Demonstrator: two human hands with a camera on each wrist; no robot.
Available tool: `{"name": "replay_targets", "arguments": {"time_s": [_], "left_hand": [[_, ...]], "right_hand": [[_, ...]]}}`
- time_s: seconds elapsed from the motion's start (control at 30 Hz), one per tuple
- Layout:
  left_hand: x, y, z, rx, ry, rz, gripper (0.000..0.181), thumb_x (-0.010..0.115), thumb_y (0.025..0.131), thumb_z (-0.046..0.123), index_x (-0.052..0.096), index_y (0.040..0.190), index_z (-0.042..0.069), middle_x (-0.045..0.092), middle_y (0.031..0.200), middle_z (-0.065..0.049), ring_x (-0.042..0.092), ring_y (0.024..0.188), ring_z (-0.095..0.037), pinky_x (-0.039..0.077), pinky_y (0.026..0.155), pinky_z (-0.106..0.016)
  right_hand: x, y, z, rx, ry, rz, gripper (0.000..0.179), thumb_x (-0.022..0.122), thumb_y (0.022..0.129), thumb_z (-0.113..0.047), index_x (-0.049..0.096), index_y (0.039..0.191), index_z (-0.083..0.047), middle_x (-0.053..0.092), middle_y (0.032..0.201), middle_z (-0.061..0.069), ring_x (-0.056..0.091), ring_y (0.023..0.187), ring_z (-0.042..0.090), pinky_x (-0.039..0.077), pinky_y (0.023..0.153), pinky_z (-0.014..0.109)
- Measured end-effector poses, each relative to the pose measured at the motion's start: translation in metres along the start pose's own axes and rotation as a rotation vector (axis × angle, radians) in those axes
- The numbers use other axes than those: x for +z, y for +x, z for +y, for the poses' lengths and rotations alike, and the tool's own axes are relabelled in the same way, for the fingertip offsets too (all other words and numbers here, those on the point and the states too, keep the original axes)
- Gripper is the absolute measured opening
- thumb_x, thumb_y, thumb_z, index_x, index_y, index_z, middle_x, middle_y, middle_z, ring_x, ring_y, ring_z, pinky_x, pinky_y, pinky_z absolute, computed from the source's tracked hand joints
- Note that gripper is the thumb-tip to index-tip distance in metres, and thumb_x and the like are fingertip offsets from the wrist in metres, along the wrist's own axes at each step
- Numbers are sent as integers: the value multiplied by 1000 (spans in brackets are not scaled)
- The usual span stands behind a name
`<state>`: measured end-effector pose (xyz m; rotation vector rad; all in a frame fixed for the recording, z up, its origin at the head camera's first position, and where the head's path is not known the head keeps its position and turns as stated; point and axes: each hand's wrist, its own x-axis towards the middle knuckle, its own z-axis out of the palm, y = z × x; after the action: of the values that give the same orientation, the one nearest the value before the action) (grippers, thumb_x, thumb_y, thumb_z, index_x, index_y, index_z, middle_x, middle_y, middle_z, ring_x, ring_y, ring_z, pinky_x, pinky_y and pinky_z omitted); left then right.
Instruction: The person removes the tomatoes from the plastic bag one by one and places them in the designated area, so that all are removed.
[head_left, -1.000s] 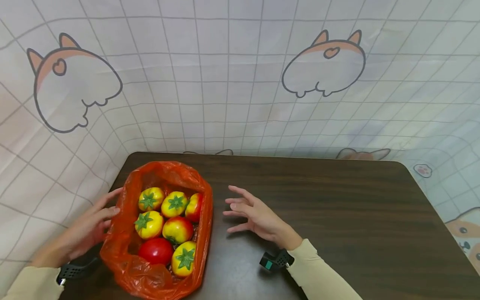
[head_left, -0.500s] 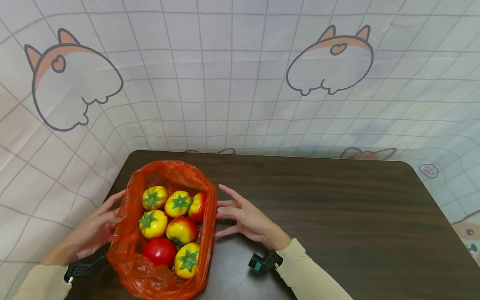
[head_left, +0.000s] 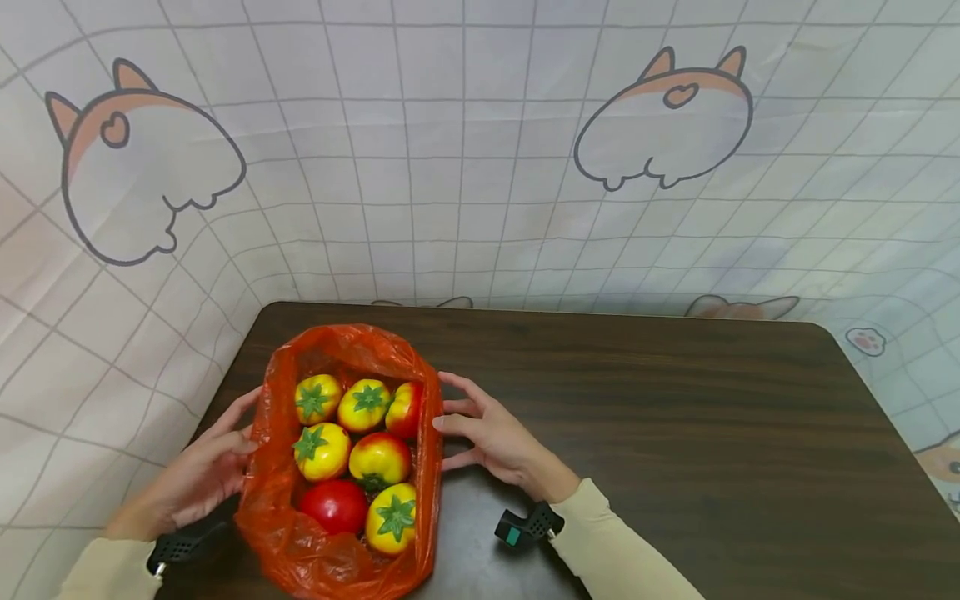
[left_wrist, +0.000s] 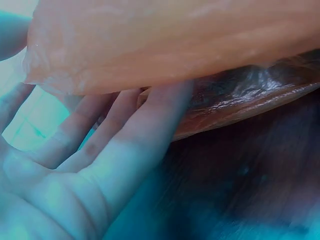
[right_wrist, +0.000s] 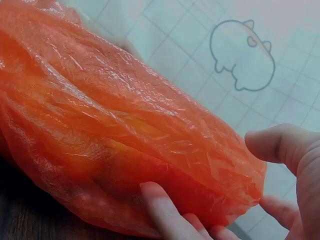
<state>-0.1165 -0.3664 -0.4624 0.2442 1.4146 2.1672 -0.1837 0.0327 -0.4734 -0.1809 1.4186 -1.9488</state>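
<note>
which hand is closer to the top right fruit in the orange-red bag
The right hand: it is at the right side of the bag, just outside that fruit. The left hand is at the opposite side.

No words or numbers are showing legibly.
Only printed symbols are appearing: a small heart (head_left: 115, 131) is marking the left animal drawing (head_left: 150, 183) on the wall sheet (head_left: 420, 167), another heart (head_left: 681, 97) is marking the right animal drawing (head_left: 637, 142), and a paw print (head_left: 866, 342) is sitting near the sheet's right side.
</note>
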Motion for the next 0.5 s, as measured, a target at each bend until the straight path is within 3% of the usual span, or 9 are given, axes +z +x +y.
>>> {"name": "replay_targets", "arguments": {"time_s": [0.5], "left_hand": [[22,21,-12,-42,-17,15,66,26,107,-1,11,154,44,57,138,6,72,108,-16,63,86,-32]], "right_hand": [[-21,-13,-2,-12,-16,54,70,73,96,-13,41,154,-37,42,151,18,63,120,32,64,81,53]]}}
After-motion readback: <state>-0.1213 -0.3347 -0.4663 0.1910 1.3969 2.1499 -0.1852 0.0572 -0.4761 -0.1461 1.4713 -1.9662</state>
